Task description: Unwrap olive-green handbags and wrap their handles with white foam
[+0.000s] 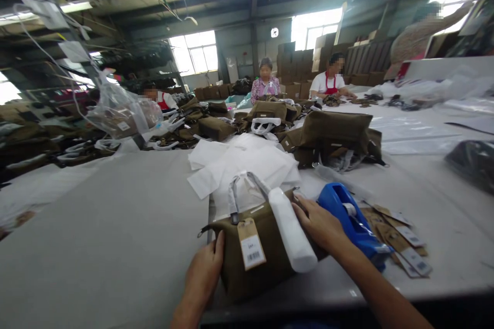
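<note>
An olive-brown handbag (266,236) stands at the front edge of the table, between my two hands. My left hand (204,267) grips its left side, the thumb pressed on the front. On the upper right side, my right hand (318,221) holds the bag with fingers bent over the edge. A brown price tag (251,244) with a barcode label hangs down the front. The handle (250,180) is wrapped in pale covering and stands up. A white wrapped roll (293,231) lies slantwise across the bag's front, beside my right hand.
Right of the bag sits a blue tape dispenser (347,216), next to loose brown tags (405,241). White paper sheets (243,159) are spread behind the bag. More olive bags (335,128) are piled farther back. Several co-workers are around the far tables, one person (265,85) facing me.
</note>
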Motion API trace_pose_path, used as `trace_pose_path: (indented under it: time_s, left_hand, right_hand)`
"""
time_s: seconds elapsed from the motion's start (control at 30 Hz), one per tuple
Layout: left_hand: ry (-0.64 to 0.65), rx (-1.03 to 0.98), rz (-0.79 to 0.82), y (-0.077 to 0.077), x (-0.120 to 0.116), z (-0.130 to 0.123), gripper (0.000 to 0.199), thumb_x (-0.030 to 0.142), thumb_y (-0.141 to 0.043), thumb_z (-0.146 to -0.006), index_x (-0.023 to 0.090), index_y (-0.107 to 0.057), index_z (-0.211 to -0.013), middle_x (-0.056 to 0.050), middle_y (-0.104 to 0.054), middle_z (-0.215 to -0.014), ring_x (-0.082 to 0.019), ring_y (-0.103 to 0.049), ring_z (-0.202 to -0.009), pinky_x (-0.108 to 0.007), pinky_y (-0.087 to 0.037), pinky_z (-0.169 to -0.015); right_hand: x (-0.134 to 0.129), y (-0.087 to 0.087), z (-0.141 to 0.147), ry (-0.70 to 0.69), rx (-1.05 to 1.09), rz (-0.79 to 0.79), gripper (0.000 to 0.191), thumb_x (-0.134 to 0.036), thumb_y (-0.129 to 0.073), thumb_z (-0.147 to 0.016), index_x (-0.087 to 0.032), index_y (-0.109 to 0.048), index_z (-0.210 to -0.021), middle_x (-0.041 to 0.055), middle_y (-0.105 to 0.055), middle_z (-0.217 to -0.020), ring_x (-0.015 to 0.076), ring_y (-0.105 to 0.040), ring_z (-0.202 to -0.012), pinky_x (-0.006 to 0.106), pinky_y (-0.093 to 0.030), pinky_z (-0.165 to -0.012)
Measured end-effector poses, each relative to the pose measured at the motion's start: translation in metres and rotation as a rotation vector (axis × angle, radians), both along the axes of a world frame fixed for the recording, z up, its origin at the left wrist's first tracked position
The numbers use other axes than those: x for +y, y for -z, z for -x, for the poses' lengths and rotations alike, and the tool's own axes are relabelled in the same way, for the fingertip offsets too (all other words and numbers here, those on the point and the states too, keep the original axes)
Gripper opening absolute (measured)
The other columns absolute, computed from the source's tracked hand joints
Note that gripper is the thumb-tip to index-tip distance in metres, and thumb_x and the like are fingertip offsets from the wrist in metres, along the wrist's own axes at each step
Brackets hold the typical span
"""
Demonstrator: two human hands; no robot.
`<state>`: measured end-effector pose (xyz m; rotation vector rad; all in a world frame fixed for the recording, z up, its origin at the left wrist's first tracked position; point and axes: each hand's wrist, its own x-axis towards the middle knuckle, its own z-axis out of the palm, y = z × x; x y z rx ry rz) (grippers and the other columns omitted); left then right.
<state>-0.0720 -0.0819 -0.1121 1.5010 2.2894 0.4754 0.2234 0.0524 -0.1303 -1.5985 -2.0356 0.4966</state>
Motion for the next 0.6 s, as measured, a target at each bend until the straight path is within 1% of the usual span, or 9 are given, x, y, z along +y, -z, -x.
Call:
trace_pose_path:
  time_s: [0.07,0.17,0.23,0.3,0.37,0.4,0.47,0.53,0.6]
  left_hand:
    - [-0.028,0.095,0.044,0.0,0.002,-0.001,0.057,0.046,-0.028,-0.104,0.019,-0.076,-0.088,-0.016,-0.079,-0.085,-0.034,-0.077,-0.084,-0.043,-0.058,-0.073]
    - [-0.028,0.214,-0.14,-0.01,0.007,0.0,0.039,0.037,-0.04,-0.101,0.017,-0.071,-0.113,-0.018,-0.076,-0.113,-0.034,-0.074,-0.102,-0.047,-0.058,-0.085]
    - [0.078,0.231,-0.363,-0.026,0.016,0.001,0.038,0.032,-0.043,-0.101,0.017,-0.064,-0.129,-0.015,-0.067,-0.134,-0.029,-0.065,-0.123,-0.046,-0.054,-0.101]
    - [0.22,0.209,-0.524,-0.046,0.032,-0.002,0.044,0.034,-0.042,-0.102,0.016,-0.056,-0.14,-0.013,-0.058,-0.146,-0.025,-0.052,-0.138,-0.044,-0.045,-0.114]
    - [0.338,0.209,-0.557,-0.061,0.052,-0.009,0.051,0.036,-0.039,-0.104,0.014,-0.047,-0.149,-0.012,-0.048,-0.155,-0.024,-0.038,-0.148,-0.045,-0.035,-0.121]
    - [0.381,0.229,-0.516,-0.065,0.063,-0.013,0.053,0.036,-0.036,-0.105,0.012,-0.041,-0.152,-0.012,-0.042,-0.159,-0.024,-0.03,-0.152,-0.047,-0.031,-0.123]
    - [0.462,0.277,-0.354,-0.062,0.078,-0.024,0.055,0.033,-0.031,-0.106,0.01,-0.034,-0.156,-0.013,-0.034,-0.163,-0.026,-0.022,-0.154,-0.053,-0.027,-0.123]
    - [0.549,0.297,-0.182,-0.044,0.081,-0.036,0.053,0.029,-0.031,-0.105,0.009,-0.038,-0.154,-0.013,-0.037,-0.161,-0.028,-0.027,-0.152,-0.054,-0.031,-0.121]
    - [0.623,0.287,-0.098,-0.02,0.072,-0.045,0.051,0.027,-0.036,-0.102,0.01,-0.046,-0.149,-0.014,-0.043,-0.157,-0.028,-0.038,-0.148,-0.052,-0.036,-0.119]
  right_hand:
    - [-0.001,0.005,0.005,-0.06,0.019,-0.057,0.051,-0.038,-0.044,-0.1,-0.015,-0.055,-0.145,0.0152,-0.051,-0.152,0.0316,-0.045,-0.143,0.051,-0.038,-0.119]
    - [-0.002,-0.001,0.008,-0.206,0.066,-0.166,0.049,-0.026,-0.039,-0.099,-0.017,-0.055,-0.145,0.0123,-0.044,-0.157,0.027,-0.042,-0.145,0.047,-0.037,-0.121]
    - [-0.001,-0.02,0.008,-0.272,0.122,-0.228,0.049,-0.02,-0.034,-0.098,-0.017,-0.059,-0.14,0.0118,-0.05,-0.153,0.0252,-0.047,-0.142,0.046,-0.039,-0.12]
    - [0.002,-0.047,0.013,-0.293,0.184,-0.292,0.049,-0.018,-0.033,-0.098,-0.018,-0.06,-0.138,0.0102,-0.054,-0.15,0.022,-0.05,-0.14,0.042,-0.04,-0.12]
    - [0.007,-0.071,0.026,-0.337,0.213,-0.354,0.045,-0.025,-0.038,-0.101,-0.018,-0.057,-0.141,0.0088,-0.054,-0.15,0.0211,-0.048,-0.141,0.041,-0.038,-0.121]
    - [0.008,-0.078,0.035,-0.383,0.196,-0.365,0.046,-0.03,-0.042,-0.102,-0.017,-0.054,-0.144,0.0094,-0.051,-0.153,0.022,-0.044,-0.144,0.042,-0.036,-0.122]
    - [0.008,-0.078,0.054,-0.479,0.101,-0.34,0.054,-0.038,-0.047,-0.102,-0.013,-0.047,-0.15,0.0123,-0.046,-0.156,0.0256,-0.039,-0.148,0.046,-0.033,-0.124]
    - [0.001,-0.06,0.068,-0.532,-0.033,-0.264,0.058,-0.04,-0.051,-0.1,-0.009,-0.047,-0.15,0.016,-0.048,-0.153,0.0296,-0.042,-0.145,0.05,-0.035,-0.122]
    - [-0.013,-0.036,0.074,-0.534,-0.135,-0.197,0.059,-0.041,-0.058,-0.097,-0.008,-0.053,-0.146,0.0181,-0.051,-0.15,0.0323,-0.046,-0.142,0.05,-0.041,-0.118]
